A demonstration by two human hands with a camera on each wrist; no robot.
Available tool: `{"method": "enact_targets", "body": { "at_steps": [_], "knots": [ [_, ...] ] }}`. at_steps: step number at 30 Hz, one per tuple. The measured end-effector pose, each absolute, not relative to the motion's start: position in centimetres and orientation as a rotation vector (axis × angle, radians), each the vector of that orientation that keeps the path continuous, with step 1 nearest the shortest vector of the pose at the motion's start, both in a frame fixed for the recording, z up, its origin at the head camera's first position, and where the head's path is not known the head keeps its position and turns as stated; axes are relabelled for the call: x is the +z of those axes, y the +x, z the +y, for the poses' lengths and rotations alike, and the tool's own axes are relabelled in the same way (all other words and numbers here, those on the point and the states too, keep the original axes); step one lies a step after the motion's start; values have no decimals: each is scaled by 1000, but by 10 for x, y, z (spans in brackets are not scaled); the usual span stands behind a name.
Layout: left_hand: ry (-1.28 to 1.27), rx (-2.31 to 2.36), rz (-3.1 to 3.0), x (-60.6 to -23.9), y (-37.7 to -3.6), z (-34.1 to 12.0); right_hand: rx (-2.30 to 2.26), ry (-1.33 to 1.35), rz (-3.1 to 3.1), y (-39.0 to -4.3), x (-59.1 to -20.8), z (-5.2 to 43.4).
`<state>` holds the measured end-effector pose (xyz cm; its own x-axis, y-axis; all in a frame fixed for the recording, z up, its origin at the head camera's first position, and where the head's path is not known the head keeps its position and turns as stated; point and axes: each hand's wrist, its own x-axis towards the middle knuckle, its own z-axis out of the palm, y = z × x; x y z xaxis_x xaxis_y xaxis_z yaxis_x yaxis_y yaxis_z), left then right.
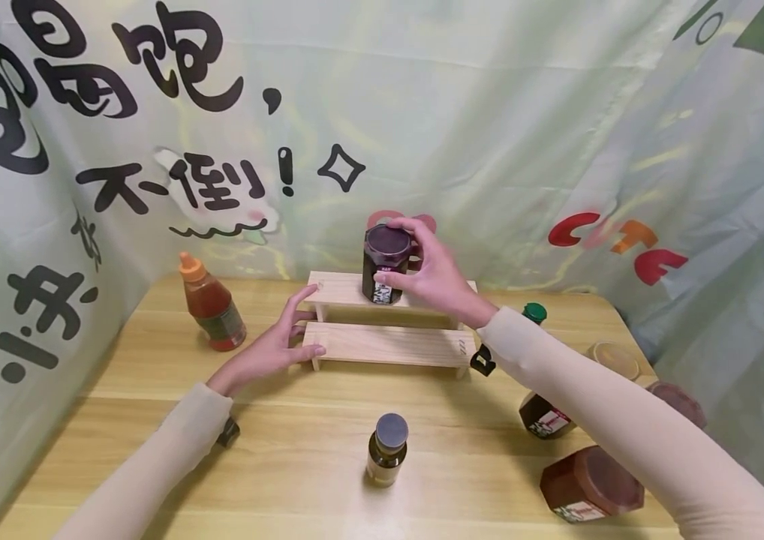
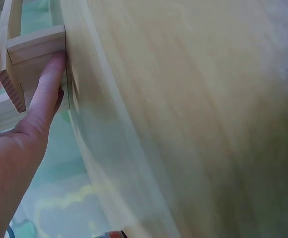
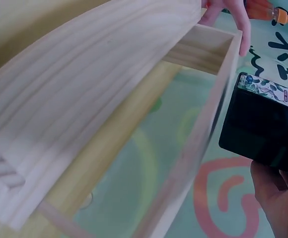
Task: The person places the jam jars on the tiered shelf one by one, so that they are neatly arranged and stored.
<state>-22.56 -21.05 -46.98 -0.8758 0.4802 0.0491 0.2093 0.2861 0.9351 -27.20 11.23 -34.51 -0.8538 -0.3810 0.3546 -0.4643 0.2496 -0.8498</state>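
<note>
Two hands work at a two-step wooden shelf (image 1: 389, 341) near the table's (image 1: 287, 465) far edge, close to the curtain. Right hand (image 1: 432, 274) has its fingers curled round a dark jar (image 1: 385, 264) standing on the upper step's left part. Left hand (image 1: 274, 349), fingers straight, presses the shelf's left end. One small bottle (image 1: 386, 448) stands alone on open table in front; one sauce bottle (image 1: 212, 304) stands left. The right sleeve hides several jars partly.
</note>
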Motion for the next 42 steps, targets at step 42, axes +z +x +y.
{"method": "enact_targets", "body": {
  "at_steps": [42],
  "knots": [
    [599, 1610, 2335, -472, -225, -209, 1701, 785, -2475, -277, -353, 93]
  ]
}}
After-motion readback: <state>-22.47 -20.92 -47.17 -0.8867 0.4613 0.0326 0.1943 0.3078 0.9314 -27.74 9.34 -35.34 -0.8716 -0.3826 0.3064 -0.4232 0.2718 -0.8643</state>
